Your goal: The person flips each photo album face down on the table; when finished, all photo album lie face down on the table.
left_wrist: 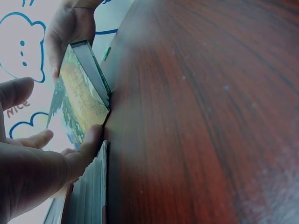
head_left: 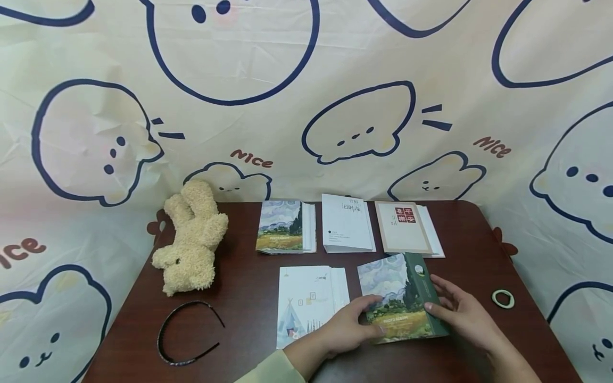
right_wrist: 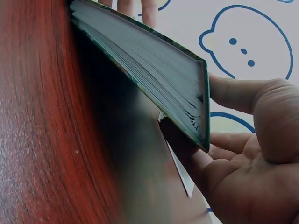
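A photo album with a painted landscape cover and dark green spine is tilted, its spine side raised off the table. My right hand grips it at the spine, thumb on the cover and fingers underneath, as the right wrist view shows. White page edges show between the covers there. At the album's left side my left hand lies with fingers spread; its thumb touches the lower left corner in the left wrist view. Just left of the album lies a white album with a tent drawing, partly behind my left hand.
Behind stand another landscape album, a plain white album and a beige-bordered album. A cream plush toy and a dark headband lie on the left of the brown table. A pale green ring lies at right.
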Action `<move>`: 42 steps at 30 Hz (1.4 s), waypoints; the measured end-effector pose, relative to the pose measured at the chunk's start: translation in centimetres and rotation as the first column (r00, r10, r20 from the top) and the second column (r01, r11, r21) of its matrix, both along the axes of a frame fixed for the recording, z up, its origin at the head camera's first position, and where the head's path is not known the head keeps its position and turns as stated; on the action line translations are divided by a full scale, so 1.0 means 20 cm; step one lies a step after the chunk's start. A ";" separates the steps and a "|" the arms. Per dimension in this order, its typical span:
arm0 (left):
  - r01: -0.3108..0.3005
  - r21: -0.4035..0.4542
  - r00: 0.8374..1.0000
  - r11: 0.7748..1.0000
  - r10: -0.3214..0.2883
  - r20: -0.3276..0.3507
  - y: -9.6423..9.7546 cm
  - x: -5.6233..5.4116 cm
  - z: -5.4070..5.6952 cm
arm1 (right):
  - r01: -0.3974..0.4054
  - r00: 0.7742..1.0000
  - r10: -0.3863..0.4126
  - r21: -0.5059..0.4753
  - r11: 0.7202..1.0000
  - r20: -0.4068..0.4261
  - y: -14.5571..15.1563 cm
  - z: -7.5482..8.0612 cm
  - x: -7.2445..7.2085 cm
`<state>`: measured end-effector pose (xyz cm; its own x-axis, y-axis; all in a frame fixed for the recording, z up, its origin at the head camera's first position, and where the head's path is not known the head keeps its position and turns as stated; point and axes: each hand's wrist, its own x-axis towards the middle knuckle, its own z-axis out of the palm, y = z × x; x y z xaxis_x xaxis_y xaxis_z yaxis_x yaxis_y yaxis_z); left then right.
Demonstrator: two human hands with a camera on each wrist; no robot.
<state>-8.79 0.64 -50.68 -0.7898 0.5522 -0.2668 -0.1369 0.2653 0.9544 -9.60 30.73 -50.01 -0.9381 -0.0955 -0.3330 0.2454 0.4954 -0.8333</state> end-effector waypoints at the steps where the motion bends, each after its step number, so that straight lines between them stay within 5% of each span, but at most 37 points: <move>1: 0.003 0.003 1.000 1.000 -0.003 0.003 0.00 0.00 0.00 | -0.008 1.000 0.008 0.026 1.000 -0.001 0.00 0.00 0.00; 6: 0.005 0.000 1.000 1.000 -0.005 0.006 0.00 -0.01 -0.01 | -0.036 0.999 0.036 0.111 0.993 0.008 0.02 0.00 -0.01; 15: -0.003 -0.020 1.000 1.000 0.003 -0.020 0.00 0.00 0.00 | -0.031 0.999 0.027 0.115 0.993 0.041 0.03 -0.03 -0.01; 27: 0.013 -0.017 0.999 1.000 -0.014 -0.037 0.00 -0.02 0.01 | 0.014 0.999 -0.007 0.209 0.978 -0.034 0.02 -0.06 0.01; 34: 0.002 -0.011 1.000 1.000 -0.002 -0.011 -0.01 -0.02 0.01 | 0.019 0.998 -0.003 0.238 0.971 -0.068 0.00 -0.05 0.01; 42: -0.011 0.098 0.998 0.995 0.005 0.060 -0.04 -0.02 0.01 | 0.033 0.994 -0.005 0.241 0.970 -0.113 -0.04 -0.04 0.02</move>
<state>-9.12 -0.16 -50.39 -0.7785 0.5720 -0.2583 -0.1961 0.1694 0.9659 -9.30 29.97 -50.71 -0.9712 -0.0066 -0.2380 0.1697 0.6821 -0.7113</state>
